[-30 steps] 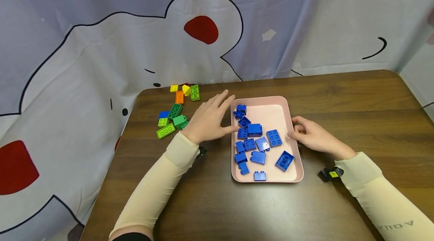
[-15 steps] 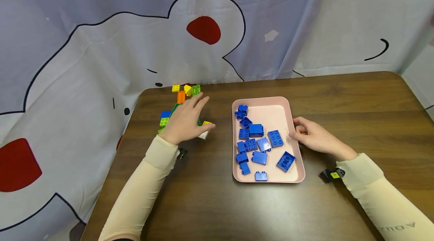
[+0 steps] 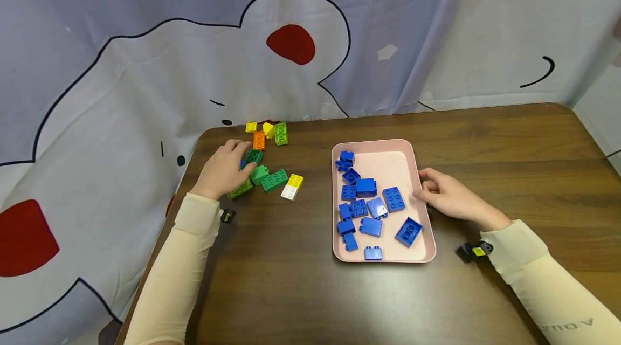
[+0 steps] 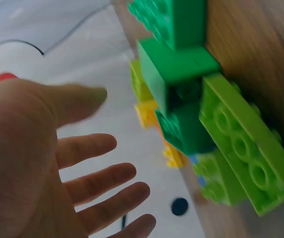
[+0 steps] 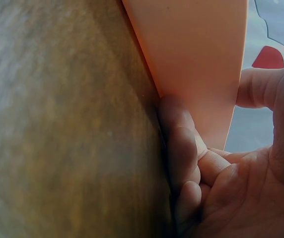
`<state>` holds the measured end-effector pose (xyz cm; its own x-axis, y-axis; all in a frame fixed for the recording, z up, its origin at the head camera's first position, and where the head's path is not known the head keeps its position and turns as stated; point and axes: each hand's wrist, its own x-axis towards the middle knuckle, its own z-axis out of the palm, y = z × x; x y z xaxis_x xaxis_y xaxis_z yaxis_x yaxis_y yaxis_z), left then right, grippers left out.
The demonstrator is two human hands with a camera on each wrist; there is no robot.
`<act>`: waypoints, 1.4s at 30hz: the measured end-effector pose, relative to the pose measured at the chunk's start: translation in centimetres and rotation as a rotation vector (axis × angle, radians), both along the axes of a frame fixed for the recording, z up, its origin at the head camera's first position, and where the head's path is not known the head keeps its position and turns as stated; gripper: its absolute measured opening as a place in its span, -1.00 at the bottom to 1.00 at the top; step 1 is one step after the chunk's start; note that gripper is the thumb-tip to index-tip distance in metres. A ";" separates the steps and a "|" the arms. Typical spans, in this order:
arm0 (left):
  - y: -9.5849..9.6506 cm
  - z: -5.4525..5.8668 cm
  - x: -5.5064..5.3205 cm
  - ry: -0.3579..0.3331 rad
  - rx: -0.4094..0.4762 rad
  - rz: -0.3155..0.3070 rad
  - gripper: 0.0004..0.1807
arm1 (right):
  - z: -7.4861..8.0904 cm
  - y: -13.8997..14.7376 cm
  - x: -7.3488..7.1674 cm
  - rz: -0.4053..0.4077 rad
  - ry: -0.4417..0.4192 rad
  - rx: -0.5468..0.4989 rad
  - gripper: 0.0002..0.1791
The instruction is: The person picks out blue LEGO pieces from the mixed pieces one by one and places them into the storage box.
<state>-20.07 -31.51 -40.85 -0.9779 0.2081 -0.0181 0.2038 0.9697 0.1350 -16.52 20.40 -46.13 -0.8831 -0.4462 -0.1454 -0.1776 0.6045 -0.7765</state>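
Note:
My left hand [image 3: 224,168] is over the left side of the brick pile, its fingers spread and relaxed with nothing between them. Beside its fingertips lies a dark green brick [image 3: 253,157], and a sliver of a blue brick [image 3: 242,164] shows past the fingers. In the left wrist view, a lime green brick [image 4: 246,148] lies studs away from the palm, near green bricks [image 4: 179,62]. On the other side, my right hand [image 3: 451,197] grips the right wall of a pink tray [image 3: 383,159], thumb at the rim and fingers curled against the outside. Several blue bricks [image 3: 366,187] lie in the tray.
Behind the pile, near the table's back edge, are an orange brick [image 3: 259,140], yellow bricks [image 3: 251,127] and a lime brick [image 3: 281,133]. A yellow-and-white pair [image 3: 292,187] lies right of the green bricks. A patterned curtain [image 3: 194,75] hangs behind the wooden table [image 3: 291,280].
My left hand has moved left from the tray's left edge to the coloured bricks, uncovering the yellow-and-white pair. The right hand and tray have stayed put.

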 end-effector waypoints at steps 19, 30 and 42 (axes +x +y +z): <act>-2.8 -2.0 -2.4 -0.149 -0.023 0.110 -0.55 | -0.2 0.2 -0.1 -0.001 -0.004 0.002 -0.45; -2.1 -2.2 -2.4 -0.175 -0.051 0.126 -0.46 | -0.2 0.1 -0.1 -0.003 0.001 0.015 -0.45; -1.8 -2.8 -1.8 -0.028 -0.025 0.132 -0.53 | -0.1 0.1 -0.1 0.001 -0.006 0.005 -0.45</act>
